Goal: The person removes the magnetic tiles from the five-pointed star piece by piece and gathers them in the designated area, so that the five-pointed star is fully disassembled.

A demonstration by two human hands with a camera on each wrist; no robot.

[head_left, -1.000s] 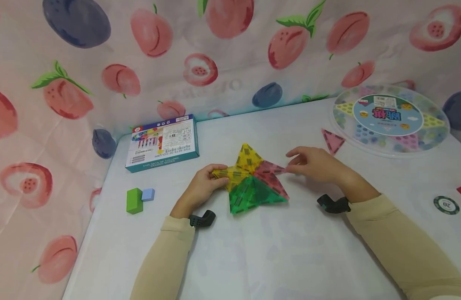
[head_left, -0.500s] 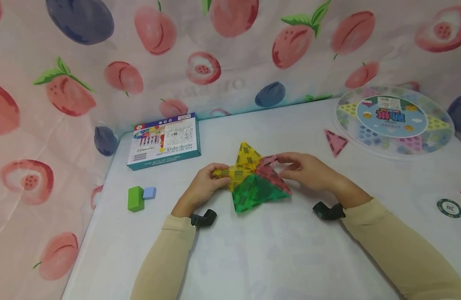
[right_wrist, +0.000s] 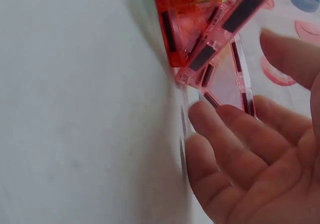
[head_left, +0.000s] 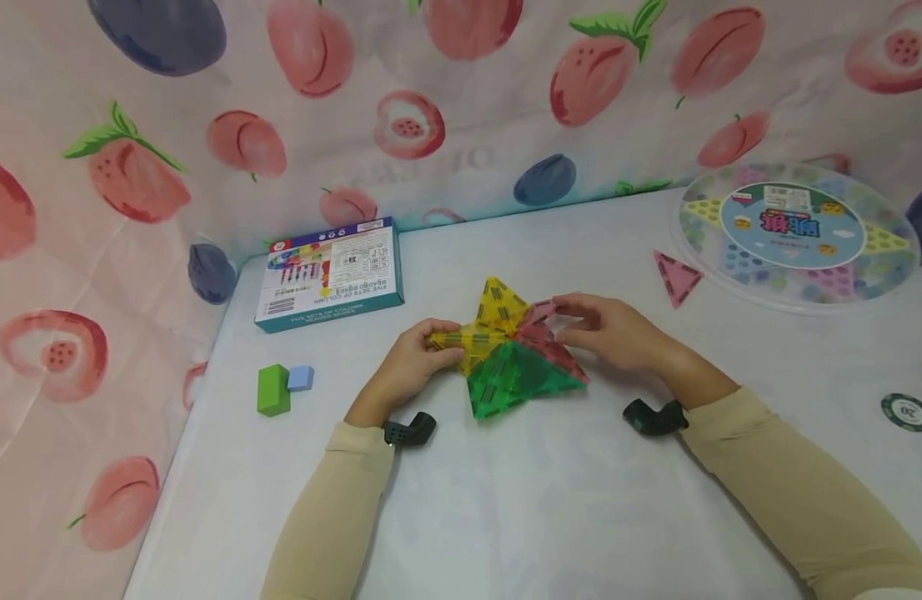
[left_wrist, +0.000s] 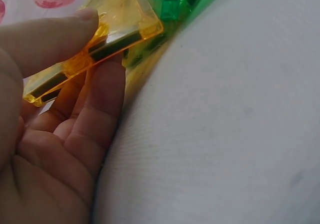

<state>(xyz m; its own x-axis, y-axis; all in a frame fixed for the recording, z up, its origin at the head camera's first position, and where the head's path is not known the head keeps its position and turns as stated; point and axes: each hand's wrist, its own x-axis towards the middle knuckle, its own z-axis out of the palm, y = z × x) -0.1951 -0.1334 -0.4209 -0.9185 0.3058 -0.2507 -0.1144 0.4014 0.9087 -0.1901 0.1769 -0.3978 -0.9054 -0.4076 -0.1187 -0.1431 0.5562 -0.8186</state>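
Note:
A star-like shape of see-through magnetic tiles lies mid-table in the head view. Yellow tiles [head_left: 500, 307] form its left and far points, green tiles [head_left: 517, 379] the near side, and pink-red tiles [head_left: 554, 354] the right. My left hand [head_left: 407, 365] pinches the left yellow point, thumb on top and fingers beneath, as the left wrist view confirms with a yellow tile [left_wrist: 120, 14]. At the right, my right hand [head_left: 618, 335] has its fingertips against a pink tile [right_wrist: 225, 32]; its thumb [right_wrist: 292, 57] stands apart from the tile.
A loose pink triangle tile [head_left: 678, 277] lies near a round clear board-game case [head_left: 799, 283] at the back right. A flat box [head_left: 329, 275] is at the back left, with green [head_left: 273, 390] and blue [head_left: 300, 378] blocks before it. A "20" chip [head_left: 908, 412] lies far right.
My right hand has moved left, pushing the pink point inward to the star's upper right. The left hand keeps its pinch on the yellow point; the view has shifted slightly.

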